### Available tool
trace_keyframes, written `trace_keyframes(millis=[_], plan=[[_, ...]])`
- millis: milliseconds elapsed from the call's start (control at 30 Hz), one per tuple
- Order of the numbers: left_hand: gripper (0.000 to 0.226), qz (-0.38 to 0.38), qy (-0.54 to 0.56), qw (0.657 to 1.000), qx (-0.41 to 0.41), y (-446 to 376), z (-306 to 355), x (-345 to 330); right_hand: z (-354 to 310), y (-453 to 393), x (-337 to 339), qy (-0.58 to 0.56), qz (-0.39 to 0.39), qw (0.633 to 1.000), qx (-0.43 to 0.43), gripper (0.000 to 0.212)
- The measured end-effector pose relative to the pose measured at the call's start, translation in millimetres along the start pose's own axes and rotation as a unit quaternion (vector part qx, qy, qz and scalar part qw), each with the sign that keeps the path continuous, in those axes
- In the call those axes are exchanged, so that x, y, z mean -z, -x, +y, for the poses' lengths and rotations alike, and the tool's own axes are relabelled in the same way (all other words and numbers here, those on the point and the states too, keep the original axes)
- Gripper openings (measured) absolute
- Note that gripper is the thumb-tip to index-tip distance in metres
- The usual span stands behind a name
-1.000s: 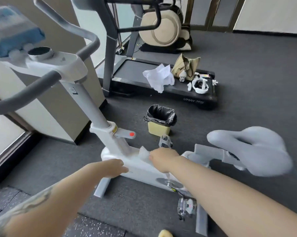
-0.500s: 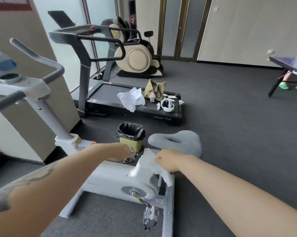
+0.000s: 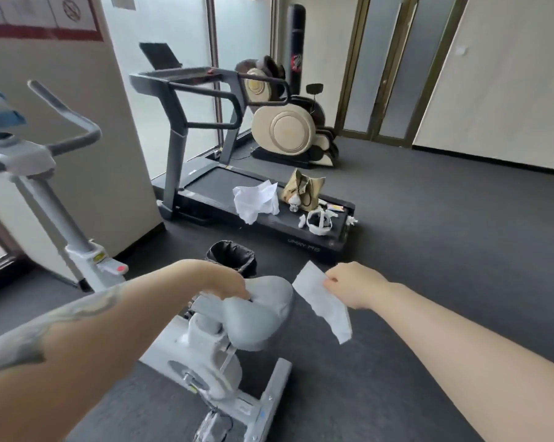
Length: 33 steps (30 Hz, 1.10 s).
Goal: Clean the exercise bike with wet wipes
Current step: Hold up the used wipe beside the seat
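Left hand (image 3: 228, 283) rests on the saddle (image 3: 263, 309); right hand (image 3: 354, 283) pinches a wet wipe (image 3: 323, 303).
Spread the wipe flat across the saddle; left fingers' curl cannot be told.

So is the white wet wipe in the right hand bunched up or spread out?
Spread out: the white wet wipe hangs as a flat sheet, pinched by the right hand.

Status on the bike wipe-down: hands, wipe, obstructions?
Left hand resting on saddle. Right hand pinching wet wipe, held off the bike. Bin just beyond saddle; nothing blocking.
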<state>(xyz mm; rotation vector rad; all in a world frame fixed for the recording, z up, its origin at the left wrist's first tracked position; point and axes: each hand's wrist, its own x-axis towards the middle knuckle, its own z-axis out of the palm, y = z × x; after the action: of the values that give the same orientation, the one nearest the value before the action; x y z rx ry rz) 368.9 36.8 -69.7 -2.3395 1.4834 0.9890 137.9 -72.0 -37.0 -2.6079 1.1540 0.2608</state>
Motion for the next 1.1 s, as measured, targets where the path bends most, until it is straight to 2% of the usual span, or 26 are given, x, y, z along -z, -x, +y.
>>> trace_keyframes(millis=[100,333,400,533,633,733,900,1100], plan=[[0.045,0.030,0.044,0.998,0.029,-23.2,7.3,20.9,29.4,-43.4,4.4,-0.005,0.031,0.999,0.007,0.029],[0.043,0.087,0.078,0.990,0.077,-119.0,25.7,63.3,105.7,-159.7,6.7,0.048,-0.001,0.998,0.038,0.030],[0.045,0.064,0.063,0.993,0.074,-148.2,52.4,74.0,135.6,-189.2,16.3,0.046,-0.027,0.998,0.032,0.029],[0.055,-0.044,0.042,0.996,0.073,-211.2,101.4,88.2,189.9,-259.2,39.8,0.055,-0.067,0.996,0.023,0.027],[0.055,-0.023,0.081,0.993,0.088,-252.6,115.4,101.6,208.8,-332.7,49.9,0.071,-0.071,0.994,0.044,0.032],[0.050,-0.010,0.141,0.982,0.127,-283.6,104.7,115.8,199.9,-409.3,53.5,0.105,-0.078,0.986,0.105,0.032],[0.044,0.074,0.229,0.945,0.223,-317.3,74.6,138.7,165.1,-517.1,43.7,0.171,-0.059,0.965,0.190,0.029],[0.050,0.047,0.336,0.903,0.262,-356.0,36.0,121.9,93.6,-603.3,19.4,0.112,-0.094,0.968,0.205,0.023]])
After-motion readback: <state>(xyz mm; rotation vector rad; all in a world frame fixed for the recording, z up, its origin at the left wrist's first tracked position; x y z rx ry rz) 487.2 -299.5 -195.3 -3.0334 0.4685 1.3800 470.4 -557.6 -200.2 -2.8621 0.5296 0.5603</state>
